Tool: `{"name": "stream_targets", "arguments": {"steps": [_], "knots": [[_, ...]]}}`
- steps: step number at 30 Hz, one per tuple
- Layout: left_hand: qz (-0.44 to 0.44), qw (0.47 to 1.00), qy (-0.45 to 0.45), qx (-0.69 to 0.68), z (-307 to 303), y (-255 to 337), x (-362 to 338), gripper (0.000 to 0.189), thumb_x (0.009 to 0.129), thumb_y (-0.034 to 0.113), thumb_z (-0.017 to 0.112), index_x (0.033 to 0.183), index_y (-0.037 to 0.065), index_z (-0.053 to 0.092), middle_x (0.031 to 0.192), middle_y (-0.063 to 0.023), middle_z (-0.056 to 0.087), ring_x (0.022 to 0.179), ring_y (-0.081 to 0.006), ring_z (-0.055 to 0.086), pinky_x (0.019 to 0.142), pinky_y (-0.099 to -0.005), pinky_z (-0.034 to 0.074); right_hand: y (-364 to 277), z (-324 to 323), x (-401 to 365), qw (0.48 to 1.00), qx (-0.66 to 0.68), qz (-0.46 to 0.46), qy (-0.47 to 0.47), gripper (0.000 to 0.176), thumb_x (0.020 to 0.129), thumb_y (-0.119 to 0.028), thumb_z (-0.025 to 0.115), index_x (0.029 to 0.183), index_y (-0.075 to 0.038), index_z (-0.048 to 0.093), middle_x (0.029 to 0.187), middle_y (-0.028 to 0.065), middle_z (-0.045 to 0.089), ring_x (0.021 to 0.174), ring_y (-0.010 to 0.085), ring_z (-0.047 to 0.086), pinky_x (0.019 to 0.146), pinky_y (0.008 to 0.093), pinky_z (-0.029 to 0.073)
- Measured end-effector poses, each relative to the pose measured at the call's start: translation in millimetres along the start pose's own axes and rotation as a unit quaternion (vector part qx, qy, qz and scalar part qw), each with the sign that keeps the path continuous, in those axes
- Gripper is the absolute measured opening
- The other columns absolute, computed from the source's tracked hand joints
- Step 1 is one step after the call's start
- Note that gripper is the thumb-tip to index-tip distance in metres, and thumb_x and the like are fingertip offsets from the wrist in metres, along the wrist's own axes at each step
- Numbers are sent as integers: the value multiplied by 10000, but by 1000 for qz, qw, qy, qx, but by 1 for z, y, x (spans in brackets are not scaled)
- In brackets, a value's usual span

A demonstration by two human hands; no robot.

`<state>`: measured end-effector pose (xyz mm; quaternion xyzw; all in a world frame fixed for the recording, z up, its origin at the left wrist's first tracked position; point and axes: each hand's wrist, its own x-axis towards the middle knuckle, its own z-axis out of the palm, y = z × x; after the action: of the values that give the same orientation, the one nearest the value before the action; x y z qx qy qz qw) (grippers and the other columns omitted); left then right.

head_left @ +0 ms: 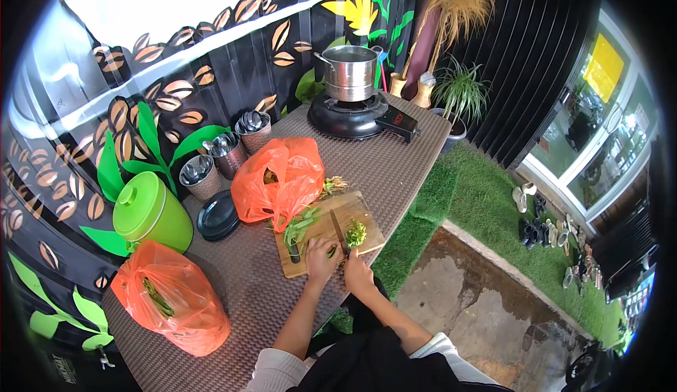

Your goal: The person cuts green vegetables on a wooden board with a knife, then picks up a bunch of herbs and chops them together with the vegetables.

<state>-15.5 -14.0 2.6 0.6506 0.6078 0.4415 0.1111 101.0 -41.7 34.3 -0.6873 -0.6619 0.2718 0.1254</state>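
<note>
A wooden cutting board lies near the table's front edge. My right hand is closed around the handle of a knife, whose blade points away over the board. Just left of it, my left hand has its fingers curled on green stems beside the blade. A small pile of chopped greens sits right of the knife. Uncut leafy greens lie on the board's left part. Behind the board, cut stem ends rest beside an orange plastic bag.
A pot stands on a black portable stove at the table's far end. Left are a green lidded bucket, dark plates, cutlery cups and another orange bag. Shoes lie on grass-like matting.
</note>
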Motion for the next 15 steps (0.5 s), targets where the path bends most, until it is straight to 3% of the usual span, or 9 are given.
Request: {"name": "stream_targets", "arguments": {"steps": [8, 12, 15], "knots": [[53, 998, -25, -3, -5, -5, -2, 122, 769, 177, 685, 849, 88, 710, 893, -37, 653, 870, -260, 550, 790, -355, 456, 6, -9, 19, 998, -44, -30, -25, 358, 854, -90, 511, 1146, 41, 350, 884, 289, 635, 841, 446, 634, 749, 519, 509], [15, 998, -37, -47, 0, -10, -2, 123, 774, 170, 679, 858, 83, 704, 884, -39, 661, 882, -255, 553, 803, -360, 453, -2, -13, 8, 999, -36, -27, -7, 334, 830, -52, 533, 1100, 30, 355, 912, 294, 626, 874, 446, 629, 753, 517, 511], [-30, 998, -37, -42, -5, 6, -1, 122, 775, 158, 679, 867, 80, 696, 866, -47, 665, 882, -255, 556, 811, -365, 446, -5, -18, 5, 998, -43, -24, -45, 325, 832, -59, 536, 1089, 26, 357, 960, 302, 609, 883, 460, 623, 742, 515, 516]]}}
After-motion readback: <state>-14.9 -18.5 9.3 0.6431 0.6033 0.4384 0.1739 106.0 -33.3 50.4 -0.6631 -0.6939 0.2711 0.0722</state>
